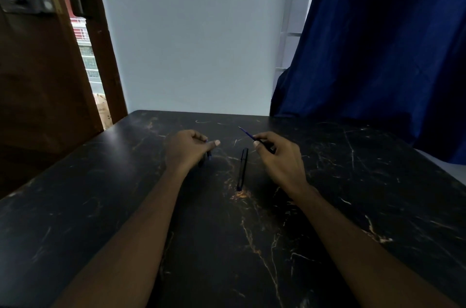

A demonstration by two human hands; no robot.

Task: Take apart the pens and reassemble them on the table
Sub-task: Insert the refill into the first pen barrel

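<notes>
Pinching a thin blue pen refill [248, 135] in the right hand [280, 156], tip aimed up and left, away from the body; grip closed narrow on its rear part between thumb and forefinger. Curled around a short dark pen piece [207, 154] in the left hand [187, 150], probably the barrel or cap, too shadowed to say which. Lying between both hands on the black marbled surface [353, 207]: a slim black pen [242, 169], long axis running near-to-far, just left of the right hand and closer to it than to the left. Judged next: bringing refill and held piece together across that gap, refill's long axis needing to line up with the piece's opening.
</notes>
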